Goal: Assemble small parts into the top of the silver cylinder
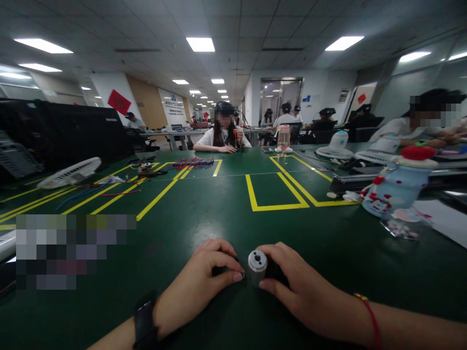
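My right hand (pixel 292 279) grips a small silver motor (pixel 257 262), its thumb and fingers at the right side of it. The motor stands upright on the green table (pixel 204 311), and dark holes show in its round top. Just left of it is my left hand (pixel 207 272), apart from the motor. Its thumb and forefinger are pinched together over a tiny piece that I cannot make out. Motor and hands are at the near middle of the table.
Yellow tape (pixel 280 208) marks the table ahead. Loose wires (pixel 193 164) lie farther back. A blue bottle (pixel 397 187) stands right, with a clear bag (pixel 401 228) before it. A white fan (pixel 71 172) lies left. Across the table sits a person (pixel 222 131).
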Demonstrator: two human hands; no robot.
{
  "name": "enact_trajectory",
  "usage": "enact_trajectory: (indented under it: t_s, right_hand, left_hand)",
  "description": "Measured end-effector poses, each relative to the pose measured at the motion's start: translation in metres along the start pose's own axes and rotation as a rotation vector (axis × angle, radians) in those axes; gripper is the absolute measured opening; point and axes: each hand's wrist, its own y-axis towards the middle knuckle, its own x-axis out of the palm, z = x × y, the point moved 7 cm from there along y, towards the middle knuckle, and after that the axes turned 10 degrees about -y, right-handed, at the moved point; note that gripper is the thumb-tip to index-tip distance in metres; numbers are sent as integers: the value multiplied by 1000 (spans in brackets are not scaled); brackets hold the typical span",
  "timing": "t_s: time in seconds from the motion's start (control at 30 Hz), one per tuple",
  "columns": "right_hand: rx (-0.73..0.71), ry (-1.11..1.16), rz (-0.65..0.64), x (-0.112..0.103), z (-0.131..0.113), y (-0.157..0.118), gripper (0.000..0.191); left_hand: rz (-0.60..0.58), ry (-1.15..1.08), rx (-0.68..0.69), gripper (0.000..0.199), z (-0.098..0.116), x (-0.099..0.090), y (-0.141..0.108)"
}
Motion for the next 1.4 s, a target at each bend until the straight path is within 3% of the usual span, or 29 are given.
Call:
enact_trajectory:
  t_s: [0.37,0.73,0.93,1.1,1.4]
  right_hand:
    - [19,53,-44,0,3,1,31]
    - [-1,13,-27,-1,0,-2,32]
    - [-41,-36,-4,-1,-1,-2,52]
    - [-19,-31,-14,1,1,-1,40]
    - [-6,-16,-26,-1,-1,-1,40]
  left_hand:
    - [-50,48,-3,17,-3,0,-3]
    - [-12,52,41,18,4,-1,-7]
    - [-17,57,54,17,7,0,-8]
    - [-12,67,52,17,8,1,-6]
    - [-18,69,17,16,4,1,-2]
